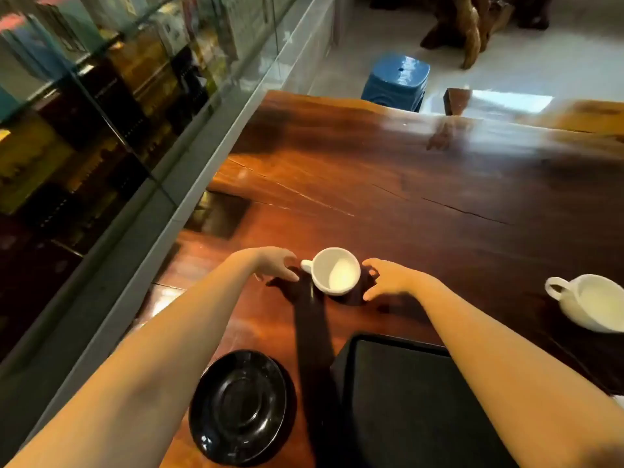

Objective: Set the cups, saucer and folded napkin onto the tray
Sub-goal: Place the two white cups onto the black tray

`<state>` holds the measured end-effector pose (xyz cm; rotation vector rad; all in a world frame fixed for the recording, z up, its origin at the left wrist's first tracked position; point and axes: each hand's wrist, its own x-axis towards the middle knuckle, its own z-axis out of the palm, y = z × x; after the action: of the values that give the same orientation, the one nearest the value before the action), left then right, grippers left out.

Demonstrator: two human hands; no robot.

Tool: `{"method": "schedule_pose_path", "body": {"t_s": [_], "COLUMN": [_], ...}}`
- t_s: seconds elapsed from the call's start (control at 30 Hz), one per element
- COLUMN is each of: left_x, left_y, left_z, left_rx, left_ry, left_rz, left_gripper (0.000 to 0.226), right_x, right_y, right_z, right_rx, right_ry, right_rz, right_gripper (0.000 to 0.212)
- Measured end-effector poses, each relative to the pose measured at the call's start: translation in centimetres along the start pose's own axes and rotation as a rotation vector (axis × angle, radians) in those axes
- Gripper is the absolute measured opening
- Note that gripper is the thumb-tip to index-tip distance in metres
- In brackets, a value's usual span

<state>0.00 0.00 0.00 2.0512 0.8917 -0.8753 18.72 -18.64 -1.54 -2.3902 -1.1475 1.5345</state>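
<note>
A white cup point(335, 271) stands upright on the wooden table, its handle pointing left. My left hand point(276, 263) reaches in on the handle side with fingers spread, just short of touching. On the other side of the cup, my right hand point(383, 278) is curled open close to its wall. A second white cup point(589, 301) stands at the right edge. Near me a black saucer point(239, 405) lies on the table, left of a black tray point(398, 400). A white scrap at the far right edge may be the napkin point(618, 399); I cannot tell.
The dark wooden table point(422, 184) stretches away ahead. A glass display cabinet point(101, 113) runs along the left side. A blue stool point(395, 81) and dark wooden furniture point(472, 25) stand on the pale floor beyond the table's far edge.
</note>
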Motion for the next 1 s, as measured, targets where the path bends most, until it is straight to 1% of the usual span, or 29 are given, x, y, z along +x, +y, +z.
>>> {"method": "schedule_pose_path", "body": {"t_s": [0.1, 0.2, 0.3, 0.37, 0.47, 0.57, 0.7, 0.9, 1.0], "left_x": [1.0, 1.8, 2.2, 2.6, 2.7, 2.5, 1.6, -0.3, -1.7], "left_y": [0.2, 0.6, 1.1, 1.3, 1.4, 1.4, 2.1, 4.5, 6.2], "left_z": [0.4, 1.2, 2.0, 2.4, 2.9, 3.1, 3.0, 1.2, 0.3], "left_rx": [-0.003, -0.100, -0.178, -0.226, -0.286, -0.338, -0.416, -0.471, -0.475], "left_ry": [0.075, 0.120, 0.146, 0.148, 0.160, 0.161, 0.144, 0.186, 0.217], "left_rz": [0.093, 0.165, 0.246, 0.291, 0.320, 0.324, 0.345, 0.396, 0.417], "left_gripper": [0.077, 0.082, 0.079, 0.073, 0.073, 0.073, 0.071, 0.073, 0.072], "right_x": [0.6, 1.7, 2.9, 3.7, 5.3, 2.6, -1.2, -4.8, -6.5], "right_y": [-0.2, -0.3, -0.4, -0.2, 1.3, -0.1, -2.1, -3.0, -3.1], "right_z": [0.7, 1.5, 2.1, 2.5, 3.0, 2.8, 1.7, -1.0, -2.3], "right_rx": [-0.014, -0.008, 0.048, 0.096, 0.163, 0.226, 0.292, 0.413, 0.444], "right_ry": [0.013, 0.050, 0.100, 0.121, 0.104, 0.120, 0.120, 0.173, 0.218], "right_rz": [-0.004, -0.043, -0.082, -0.109, -0.134, -0.165, -0.186, -0.231, -0.230], "right_gripper": [0.102, 0.114, 0.106, 0.107, 0.106, 0.100, 0.081, 0.072, 0.073]}}
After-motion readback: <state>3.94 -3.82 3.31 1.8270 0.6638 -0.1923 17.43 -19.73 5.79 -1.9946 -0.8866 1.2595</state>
